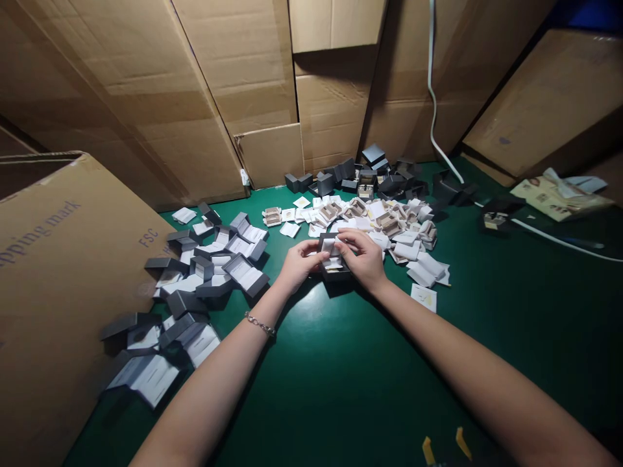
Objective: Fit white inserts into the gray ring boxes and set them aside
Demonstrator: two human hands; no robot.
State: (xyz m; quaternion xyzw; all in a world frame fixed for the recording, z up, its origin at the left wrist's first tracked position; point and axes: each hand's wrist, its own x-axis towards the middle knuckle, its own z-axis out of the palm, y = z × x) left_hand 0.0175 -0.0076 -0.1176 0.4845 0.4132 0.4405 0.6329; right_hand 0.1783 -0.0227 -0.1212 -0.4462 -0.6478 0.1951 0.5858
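A small black box (pixel 335 275) of the jewelry-box kind stands open between my hands above the green table. Inside it shows a white padded insert (pixel 329 246). From the left side my left hand (pixel 302 264) grips the box, its thumb on the insert. My right hand (pixel 364 261) closes over the other side, thumb and fingers pressing on the insert. Fingers partly hide the box's edges. Directly behind the hands spreads a pile of white inserts and pads (pixel 389 220).
Several opened black boxes with white linings (pixel 246 272) lie to the left, beside a large carton (pixel 63 279). More black boxes (pixel 341 175) sit at the back against stacked cartons (pixel 263 78). A white cable (pixel 431 97) hangs at right, near a crumpled packet (pixel 559 194).
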